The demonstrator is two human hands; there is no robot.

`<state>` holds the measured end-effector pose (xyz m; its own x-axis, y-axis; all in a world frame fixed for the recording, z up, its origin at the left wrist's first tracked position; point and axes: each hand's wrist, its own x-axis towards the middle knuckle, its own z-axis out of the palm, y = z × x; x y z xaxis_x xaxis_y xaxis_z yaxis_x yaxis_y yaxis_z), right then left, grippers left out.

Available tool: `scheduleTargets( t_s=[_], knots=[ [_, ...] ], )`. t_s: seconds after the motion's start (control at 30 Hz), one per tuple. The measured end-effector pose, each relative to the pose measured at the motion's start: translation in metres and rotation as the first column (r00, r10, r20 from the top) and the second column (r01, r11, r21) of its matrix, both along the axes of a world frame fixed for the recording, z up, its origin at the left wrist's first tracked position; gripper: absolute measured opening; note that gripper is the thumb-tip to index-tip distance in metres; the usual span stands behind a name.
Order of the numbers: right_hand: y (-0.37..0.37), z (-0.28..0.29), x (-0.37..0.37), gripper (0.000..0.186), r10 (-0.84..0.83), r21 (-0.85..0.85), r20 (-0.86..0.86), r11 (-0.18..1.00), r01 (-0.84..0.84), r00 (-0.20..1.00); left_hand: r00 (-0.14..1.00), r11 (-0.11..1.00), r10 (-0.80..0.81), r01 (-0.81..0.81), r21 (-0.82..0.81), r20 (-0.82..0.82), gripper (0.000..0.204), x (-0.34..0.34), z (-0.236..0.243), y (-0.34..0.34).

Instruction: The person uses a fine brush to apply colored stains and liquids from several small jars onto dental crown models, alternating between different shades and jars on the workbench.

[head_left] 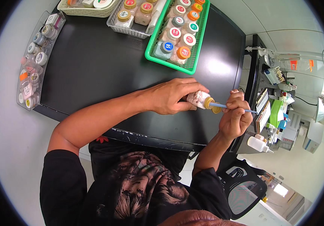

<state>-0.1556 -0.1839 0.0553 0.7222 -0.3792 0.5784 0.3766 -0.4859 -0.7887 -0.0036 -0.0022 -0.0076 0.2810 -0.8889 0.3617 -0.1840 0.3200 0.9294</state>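
My left hand (177,96) is closed around a small clear bottle (197,99) of pale, pinkish-brown powder. The bottle lies tilted on its side above the black table, its gold-rimmed mouth pointing right. In my right hand (235,117), the fingers pinch a thin light-blue stick (249,111), probably a small spatula. Its left end reaches the bottle's mouth; whether the tip is inside cannot be made out. Beside the mouth, just below the stick, is a gold cap (217,108) close to my right fingers. It is unclear whether they hold it or it hangs from the bottle.
Ahead, a green basket (151,57) holds several capped jars, with a clear bin (132,32) and cream basket (90,12) to its left. A clear tray (21,88) of small bottles lines the black table's (94,60) left edge. On the right bench stands a white squeeze bottle (257,144).
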Motion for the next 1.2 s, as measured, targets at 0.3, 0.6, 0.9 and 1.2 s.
scheduleTargets(
  t_s=[0.3, 0.6, 0.9, 1.2],
  knots=[
    [-0.001, -0.003, 0.0, 0.042, 0.012, 0.071, 0.009, 0.997, -0.013, 1.0, 1.0, 1.0, -0.022, 0.022, 0.021, -0.011, 0.053, 0.001, 0.003, 0.0],
    [-0.006, -0.004, -0.003, 0.04, 0.005, 0.166, 0.004, 0.986, -0.005, 1.0, 0.999, 1.0, 0.002, -0.003, 0.015, 0.032, 0.052, 0.002, 0.004, 0.0],
    [-0.005, -0.004, -0.001, 0.036, -0.018, 0.151, 0.005, 0.988, 0.017, 1.0, 0.975, 0.992, -0.04, 0.065, 0.106, -0.219, 0.052, 0.001, 0.008, 0.002],
    [0.011, -0.001, 0.004, 0.04, -0.079, -0.14, -0.106, 0.988, 0.064, 0.991, 0.994, 0.981, -0.088, 0.097, 0.17, -0.062, 0.061, 0.005, 0.016, 0.004]
  ],
)
